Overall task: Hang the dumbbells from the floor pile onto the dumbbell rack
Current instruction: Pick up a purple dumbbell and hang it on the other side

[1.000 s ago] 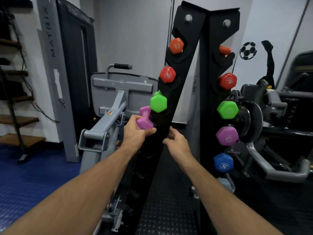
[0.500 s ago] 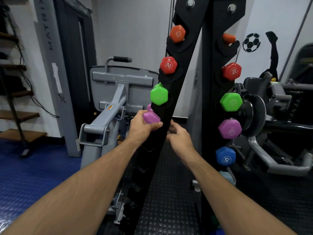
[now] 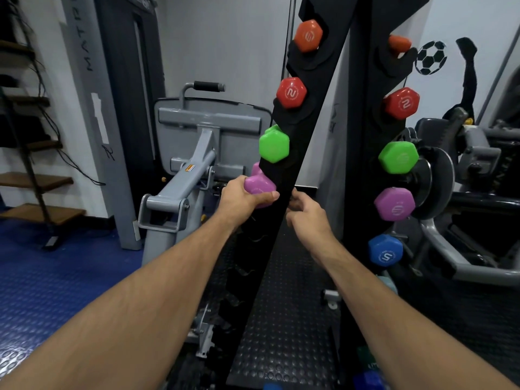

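Observation:
My left hand (image 3: 239,197) grips a purple dumbbell (image 3: 259,184) and holds it against the left upright of the black dumbbell rack (image 3: 312,142), just under a green dumbbell (image 3: 273,147). My right hand (image 3: 308,213) rests on the inner edge of that same upright, fingers curled against it with nothing in them. Above the green one hang a red dumbbell (image 3: 291,92) and an orange dumbbell (image 3: 308,35). The right upright (image 3: 363,153) carries orange, red, green, purple and blue dumbbells.
A grey weight machine (image 3: 197,153) stands behind the rack on the left, another machine (image 3: 464,175) on the right. Blue rubber flooring (image 3: 50,280) lies to the left, black studded matting (image 3: 284,319) under the rack. Blue and green dumbbell ends (image 3: 365,374) show at the bottom edge.
My left hand has carried the purple dumbbell right and up, from beside the rack to against the left upright below the green dumbbell. My right hand stayed on the upright.

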